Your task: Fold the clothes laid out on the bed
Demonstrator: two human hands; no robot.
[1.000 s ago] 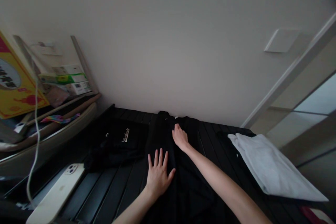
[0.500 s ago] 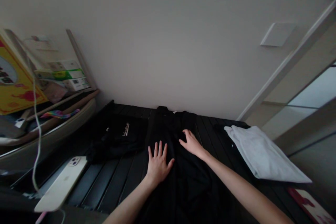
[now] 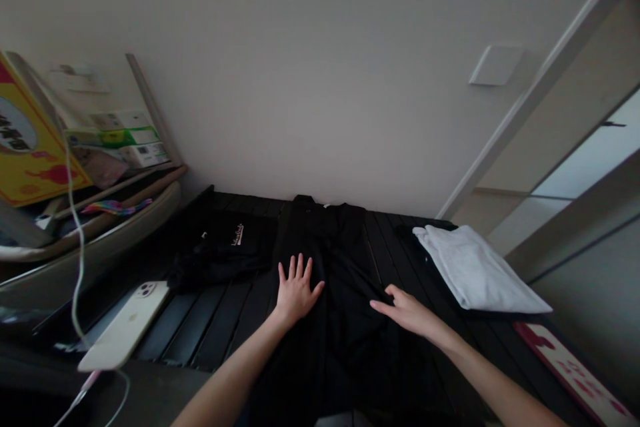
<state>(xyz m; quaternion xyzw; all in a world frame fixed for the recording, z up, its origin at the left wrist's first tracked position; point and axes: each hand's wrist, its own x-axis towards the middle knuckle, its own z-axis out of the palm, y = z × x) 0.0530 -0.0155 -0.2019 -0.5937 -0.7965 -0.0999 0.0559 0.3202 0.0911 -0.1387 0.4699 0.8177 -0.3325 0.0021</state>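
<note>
Right hand has slid down and outward since the earlier frame. It's open now, fingers nearly together, not gripping anything, with its fingertips on a crease in the right side of the black garment. That garment runs down the middle of the slatted table, from the far edge toward me. Left hand lies flat, fingers spread, on the garment's left side. From here, I'd keep that left palm pressed down so the cloth can't creep, and use light, flat strokes with the right. A folded white cloth sits to the right; a black folded item with a white logo and a white phone sit to the left.
</note>
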